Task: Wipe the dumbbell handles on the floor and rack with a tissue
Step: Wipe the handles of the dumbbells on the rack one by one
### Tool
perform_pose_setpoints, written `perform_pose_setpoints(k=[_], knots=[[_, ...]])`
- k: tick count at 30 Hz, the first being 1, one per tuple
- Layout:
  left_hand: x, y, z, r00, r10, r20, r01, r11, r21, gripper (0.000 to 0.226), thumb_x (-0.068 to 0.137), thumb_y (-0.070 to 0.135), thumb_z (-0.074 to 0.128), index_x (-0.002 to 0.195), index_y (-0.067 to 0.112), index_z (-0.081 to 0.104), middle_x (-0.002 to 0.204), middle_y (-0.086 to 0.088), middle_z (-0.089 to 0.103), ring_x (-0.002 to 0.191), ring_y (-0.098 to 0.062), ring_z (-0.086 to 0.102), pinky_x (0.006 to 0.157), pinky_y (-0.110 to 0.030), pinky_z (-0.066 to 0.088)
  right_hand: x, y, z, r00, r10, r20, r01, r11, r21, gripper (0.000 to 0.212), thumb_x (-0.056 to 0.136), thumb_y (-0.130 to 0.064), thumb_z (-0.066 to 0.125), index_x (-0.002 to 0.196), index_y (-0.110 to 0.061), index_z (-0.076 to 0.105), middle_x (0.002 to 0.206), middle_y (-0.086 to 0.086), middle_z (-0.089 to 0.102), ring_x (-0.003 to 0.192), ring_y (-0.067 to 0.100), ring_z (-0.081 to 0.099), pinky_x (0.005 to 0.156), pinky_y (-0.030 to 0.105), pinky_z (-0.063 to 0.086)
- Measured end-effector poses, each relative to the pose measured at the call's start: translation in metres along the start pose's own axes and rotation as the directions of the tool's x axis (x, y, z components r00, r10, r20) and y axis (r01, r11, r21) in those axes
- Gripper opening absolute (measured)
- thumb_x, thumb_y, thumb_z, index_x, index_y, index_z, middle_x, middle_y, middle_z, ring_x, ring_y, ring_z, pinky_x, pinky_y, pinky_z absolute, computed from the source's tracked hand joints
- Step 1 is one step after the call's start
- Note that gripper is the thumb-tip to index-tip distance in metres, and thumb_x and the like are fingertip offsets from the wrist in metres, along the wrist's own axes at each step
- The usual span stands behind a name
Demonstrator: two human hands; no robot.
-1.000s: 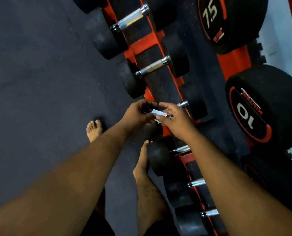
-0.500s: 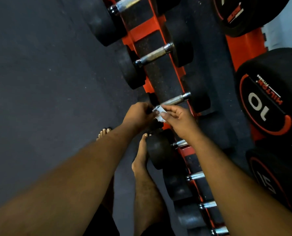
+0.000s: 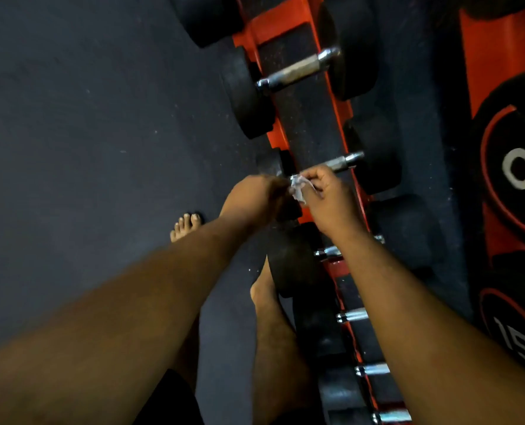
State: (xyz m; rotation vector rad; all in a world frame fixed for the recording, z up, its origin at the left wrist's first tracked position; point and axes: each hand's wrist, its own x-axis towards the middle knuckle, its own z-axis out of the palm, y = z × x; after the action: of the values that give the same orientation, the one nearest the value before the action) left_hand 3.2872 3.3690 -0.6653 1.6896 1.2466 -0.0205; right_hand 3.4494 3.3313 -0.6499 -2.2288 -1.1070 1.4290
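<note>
White tissue (image 3: 298,189): crumpled, small, pinched between both your hands just above the near end of a dumbbell handle.
Right hand (image 3: 327,197): fingers curled, pinching the tissue.
Left hand (image 3: 255,197): fingers curled toward the tissue's other side; it seems to grip it too, though the fingertips are hidden.
Target handle (image 3: 342,163): a chrome bar on the orange rack (image 3: 289,23), lying across the rack's black strip, its far end bare.
Other handles: one rough-looking bar (image 3: 298,70) farther along the rack, several shiny ones nearer your feet.
Doing it well: wrap the tissue fully around the bar, then slide end to end while twisting, so the underside gets cleaned too.
</note>
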Motion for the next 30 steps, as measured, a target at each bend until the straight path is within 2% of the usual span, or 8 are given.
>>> perform_pose_setpoints(k=[7,13,17,19,21,23,25,30], knots=[[-0.004,0.006,0.029,0.965,-0.128,-0.230,0.097,0.985,-0.140,0.020,0.090,0.036,0.072,0.103,0.023,0.079,0.097,0.001,0.074,0.090,-0.017,0.068,0.077,-0.039,0.056,-0.004,0.010,0.003,0.990,0.136,0.031,-0.136,0.894,0.427,0.013,0.100,-0.005,0.058,0.111,-0.008,0.064,0.101,0.008,0.074,0.096,0.018,0.073,0.076,0.030,0.061],[-0.002,0.013,0.036,0.959,-0.014,-0.284,0.032,0.998,0.061,0.019,0.088,0.036,0.072,0.100,0.023,0.079,0.102,0.003,0.072,0.096,-0.023,0.064,0.072,-0.034,0.052,-0.008,0.002,0.002,0.963,0.255,0.085,-0.243,0.696,0.675,0.015,0.102,-0.010,0.053,0.101,-0.013,0.068,0.099,0.010,0.072,0.094,0.020,0.071,0.074,0.033,0.063],[-0.001,0.010,0.038,0.961,0.153,-0.231,-0.088,0.960,0.267,0.021,0.086,0.038,0.071,0.101,0.025,0.078,0.113,0.001,0.070,0.099,-0.029,0.061,0.077,-0.042,0.051,-0.003,0.017,-0.002,0.982,0.181,0.057,-0.186,0.850,0.492,0.021,0.100,-0.015,0.059,0.119,-0.009,0.068,0.108,0.007,0.074,0.102,0.017,0.071,0.086,0.039,0.061],[-0.001,0.009,0.036,0.951,0.127,-0.283,-0.052,0.965,0.258,0.031,0.088,0.045,0.068,0.108,0.022,0.073,0.121,-0.001,0.066,0.108,-0.029,0.058,0.085,-0.044,0.050,0.000,0.023,-0.004,0.995,0.095,-0.014,-0.084,0.939,0.335,0.022,0.099,-0.015,0.061,0.120,-0.012,0.069,0.111,0.002,0.074,0.104,0.014,0.070,0.093,0.040,0.058],[0.001,0.004,0.035,0.958,0.036,-0.284,0.029,0.975,0.220,0.054,0.088,0.055,0.065,0.128,0.019,0.060,0.142,-0.006,0.053,0.132,-0.029,0.046,0.105,-0.045,0.041,0.004,0.024,-0.007,0.996,-0.044,-0.074,0.044,0.999,0.001,0.025,0.100,-0.019,0.061,0.123,-0.017,0.070,0.115,0.001,0.073,0.107,0.014,0.067,0.094,0.027,0.053],[0.006,-0.005,0.038,0.986,-0.066,-0.155,0.102,0.966,0.237,0.092,0.084,0.065,0.064,0.154,0.015,0.032,0.165,-0.009,0.021,0.154,-0.029,0.014,0.123,-0.046,0.017,0.015,0.023,-0.008,0.972,-0.210,-0.103,0.167,0.931,-0.326,0.028,0.100,-0.015,0.058,0.125,-0.017,0.070,0.118,0.008,0.072,0.107,0.023,0.066,0.083,0.020,0.044],[0.010,-0.015,0.044,0.992,-0.117,-0.052,0.127,0.948,0.293,0.119,0.081,0.071,0.065,0.161,0.009,0.003,0.169,-0.010,-0.005,0.156,-0.027,-0.010,0.126,-0.049,0.000,0.032,0.025,-0.002,0.924,-0.379,-0.056,0.313,0.829,-0.463,0.034,0.098,-0.006,0.055,0.129,-0.011,0.067,0.125,0.015,0.069,0.114,0.030,0.065,0.089,0.027,0.047],[0.015,-0.028,0.055,0.996,-0.082,-0.020,0.084,0.940,0.331,0.133,0.077,0.068,0.071,0.158,0.002,-0.012,0.167,-0.018,-0.013,0.154,-0.030,-0.015,0.123,-0.042,-0.009,0.069,0.045,0.019,0.872,-0.417,0.258,0.460,0.514,-0.724,0.039,0.096,-0.001,0.049,0.134,-0.006,0.059,0.141,0.017,0.058,0.134,0.031,0.052,0.116,0.044,0.037]])
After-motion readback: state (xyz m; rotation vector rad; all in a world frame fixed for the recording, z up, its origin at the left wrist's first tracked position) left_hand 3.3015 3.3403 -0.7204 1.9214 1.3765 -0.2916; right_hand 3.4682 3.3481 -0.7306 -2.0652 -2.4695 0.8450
